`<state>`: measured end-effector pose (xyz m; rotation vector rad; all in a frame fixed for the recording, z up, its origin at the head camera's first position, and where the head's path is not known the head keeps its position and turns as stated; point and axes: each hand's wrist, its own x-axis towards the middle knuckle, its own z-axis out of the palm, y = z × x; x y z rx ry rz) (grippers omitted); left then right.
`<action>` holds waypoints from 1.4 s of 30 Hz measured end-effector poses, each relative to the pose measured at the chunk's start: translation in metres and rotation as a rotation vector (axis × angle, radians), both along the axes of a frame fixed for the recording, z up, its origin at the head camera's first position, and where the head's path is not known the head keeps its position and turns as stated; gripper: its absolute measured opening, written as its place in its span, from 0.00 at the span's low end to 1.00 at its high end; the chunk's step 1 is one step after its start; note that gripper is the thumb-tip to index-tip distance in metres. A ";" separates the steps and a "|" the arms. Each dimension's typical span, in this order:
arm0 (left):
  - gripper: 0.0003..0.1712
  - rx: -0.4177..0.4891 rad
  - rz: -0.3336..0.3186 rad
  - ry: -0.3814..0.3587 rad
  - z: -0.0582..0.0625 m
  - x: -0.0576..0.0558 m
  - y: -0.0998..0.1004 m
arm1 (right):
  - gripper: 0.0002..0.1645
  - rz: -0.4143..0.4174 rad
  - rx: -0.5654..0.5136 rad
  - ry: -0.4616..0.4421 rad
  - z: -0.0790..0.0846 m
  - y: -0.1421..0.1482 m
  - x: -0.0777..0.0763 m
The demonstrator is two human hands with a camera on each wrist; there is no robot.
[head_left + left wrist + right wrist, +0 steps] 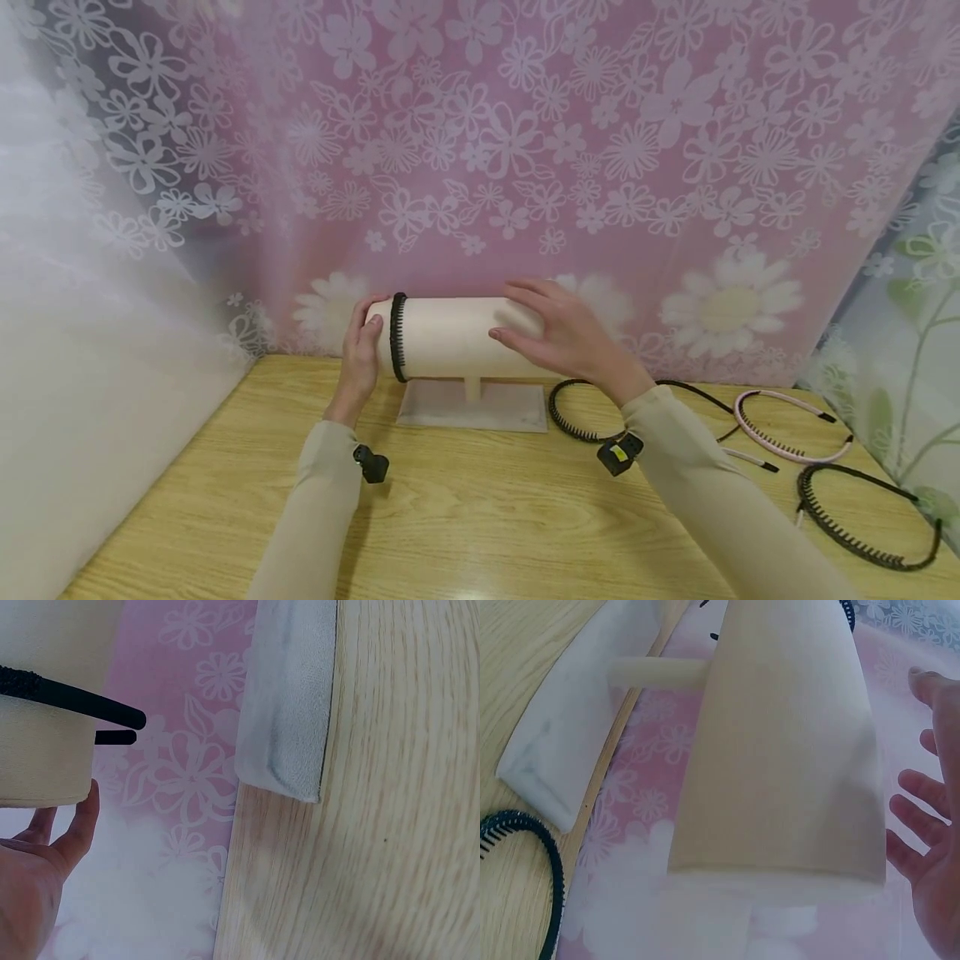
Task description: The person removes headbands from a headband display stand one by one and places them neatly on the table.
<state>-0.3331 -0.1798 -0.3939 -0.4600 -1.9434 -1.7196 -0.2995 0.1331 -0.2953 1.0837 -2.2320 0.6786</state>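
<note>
A cream cylindrical headband display stand lies level on a short post over a pale rectangular base. One black toothed headband sits round the roll near its left end. Its two free tips stick out below the roll in the left wrist view. My left hand holds the roll's left end, thumb in front and fingers round the far side. At the right end, my right hand hovers with fingers spread and thumb apart. In the right wrist view those fingers are beside the roll, holding nothing.
On the table to the right lie another black toothed headband, a pink one, and a black one near the table's right edge. A floral pink curtain hangs right behind the stand. Pale sheeting borders the left side.
</note>
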 end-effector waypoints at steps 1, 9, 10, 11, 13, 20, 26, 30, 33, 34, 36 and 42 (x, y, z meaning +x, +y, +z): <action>0.24 -0.001 -0.001 0.003 0.000 0.000 0.000 | 0.36 -0.005 0.004 -0.022 0.000 -0.002 -0.001; 0.24 0.020 -0.017 -0.006 -0.002 -0.001 0.001 | 0.43 -0.068 0.100 -0.187 0.004 -0.018 -0.005; 0.24 0.019 -0.017 -0.011 -0.002 0.000 0.001 | 0.43 -0.076 0.113 -0.199 0.005 -0.020 -0.006; 0.25 0.017 -0.017 -0.015 -0.002 0.000 0.001 | 0.44 -0.083 0.124 -0.209 0.005 -0.022 -0.007; 0.25 0.019 -0.020 -0.021 -0.002 0.000 0.001 | 0.45 -0.092 0.143 -0.228 0.006 -0.026 -0.009; 0.27 0.029 -0.036 -0.039 0.016 0.020 0.008 | 0.46 -0.098 0.172 -0.240 0.009 -0.037 -0.015; 0.27 0.013 -0.015 -0.047 0.020 0.024 0.010 | 0.46 -0.125 0.218 -0.251 0.009 -0.045 -0.020; 0.27 0.026 -0.036 -0.038 0.019 0.022 0.009 | 0.49 -0.145 0.273 -0.302 0.012 -0.053 -0.023; 0.27 0.029 -0.044 -0.038 0.013 0.013 0.006 | 0.50 -0.147 0.297 -0.323 0.013 -0.058 -0.025; 0.26 0.029 -0.043 -0.040 0.011 0.011 0.005 | 0.50 -0.146 0.302 -0.327 0.013 -0.060 -0.026; 0.26 0.019 -0.034 -0.044 0.005 0.005 0.003 | 0.51 -0.143 0.309 -0.329 0.013 -0.063 -0.027; 0.26 0.007 -0.021 -0.035 0.000 0.000 0.001 | 0.52 -0.135 0.330 -0.336 0.014 -0.072 -0.029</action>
